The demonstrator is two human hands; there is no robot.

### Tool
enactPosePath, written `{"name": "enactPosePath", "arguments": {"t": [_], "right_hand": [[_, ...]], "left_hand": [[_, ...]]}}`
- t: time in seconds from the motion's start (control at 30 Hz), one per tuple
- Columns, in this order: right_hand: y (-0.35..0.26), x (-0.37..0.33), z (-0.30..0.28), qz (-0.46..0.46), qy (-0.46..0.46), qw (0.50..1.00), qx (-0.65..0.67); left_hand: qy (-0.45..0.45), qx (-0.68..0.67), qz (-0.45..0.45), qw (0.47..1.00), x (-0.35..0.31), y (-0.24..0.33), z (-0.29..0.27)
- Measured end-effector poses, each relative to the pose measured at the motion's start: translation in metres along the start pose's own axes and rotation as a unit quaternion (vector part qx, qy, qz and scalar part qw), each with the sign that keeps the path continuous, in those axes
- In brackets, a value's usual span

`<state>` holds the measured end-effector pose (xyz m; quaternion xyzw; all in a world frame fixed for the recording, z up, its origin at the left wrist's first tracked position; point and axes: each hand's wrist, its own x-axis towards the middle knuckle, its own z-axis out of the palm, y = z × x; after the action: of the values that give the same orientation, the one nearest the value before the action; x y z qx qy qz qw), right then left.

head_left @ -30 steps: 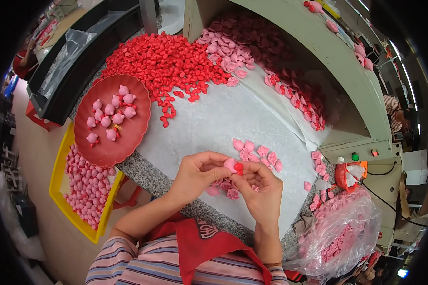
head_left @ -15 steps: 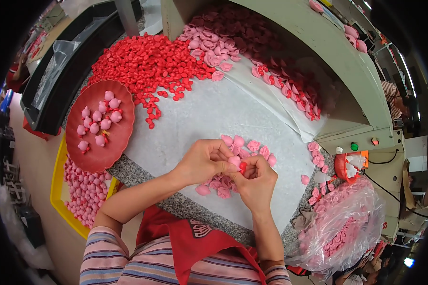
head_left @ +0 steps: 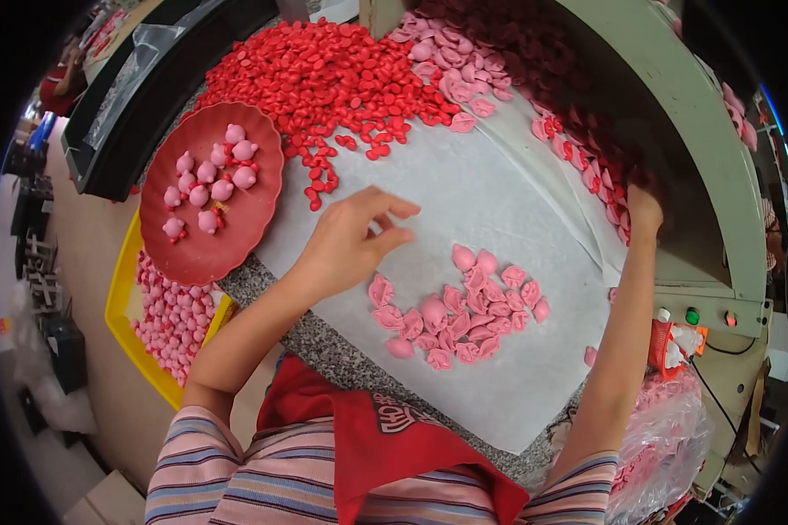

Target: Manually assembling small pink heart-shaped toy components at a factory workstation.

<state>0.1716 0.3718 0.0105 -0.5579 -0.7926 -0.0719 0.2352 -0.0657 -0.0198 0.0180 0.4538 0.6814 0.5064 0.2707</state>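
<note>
Joined pieces [head_left: 244, 178] sit on the left plate [head_left: 252, 219], more in the yellow bin [head_left: 118, 302]; loose pink shells [head_left: 477, 303] mid-worktop [head_left: 324, 350] and the far red heap [head_left: 315, 83] appear outstanding. Left hand [head_left: 355, 232]: grip apart, empty. Right hand [head_left: 644, 208]: far right, grip shadowed, cannot tell.

Scanning now: one left hand [head_left: 350, 238], one right hand [head_left: 645, 203], two altogether! Next, one red plate [head_left: 247, 229], about twelve pink balls [head_left: 244, 178] aboard. One yellow tray [head_left: 121, 297]. Centrally, roughly twenty-five folded pink pieces [head_left: 478, 320], overlapping, exact tally unclear. Red pieces [head_left: 315, 83], heaped past counting! One green button [head_left: 692, 316], one red basket [head_left: 660, 347].
</note>
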Motion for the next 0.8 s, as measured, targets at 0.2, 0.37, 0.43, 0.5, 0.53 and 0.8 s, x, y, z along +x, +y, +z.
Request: {"name": "enactPosePath", "arguments": {"t": [0.2, 0.37, 0.43, 0.5, 0.53, 0.8], "right_hand": [[-0.12, -0.073, -0.051, -0.088, -0.015, 0.99, 0.112], [-0.239, -0.138, -0.02, -0.208, -0.182, 0.917, 0.287], [-0.262, -0.142, -0.002, -0.194, -0.145, 0.938, 0.249], [-0.275, -0.144, 0.007, -0.182, -0.113, 0.953, 0.215], [-0.279, -0.145, 0.008, -0.154, -0.117, 0.962, 0.192], [-0.262, -0.138, -0.006, -0.274, -0.054, 0.954, 0.114]], "left_hand": [[-0.086, 0.189, 0.131, 0.969, -0.069, -0.012, -0.007], [-0.098, 0.2, 0.206, 0.953, -0.072, -0.036, 0.001], [-0.091, 0.202, 0.211, 0.952, -0.071, -0.034, 0.002], [-0.003, -0.084, -0.034, 0.996, -0.075, -0.029, 0.0], [0.0, -0.085, -0.035, 0.996, -0.074, -0.027, -0.005], [0.142, -0.18, -0.046, 0.972, -0.021, -0.032, -0.031]]}}
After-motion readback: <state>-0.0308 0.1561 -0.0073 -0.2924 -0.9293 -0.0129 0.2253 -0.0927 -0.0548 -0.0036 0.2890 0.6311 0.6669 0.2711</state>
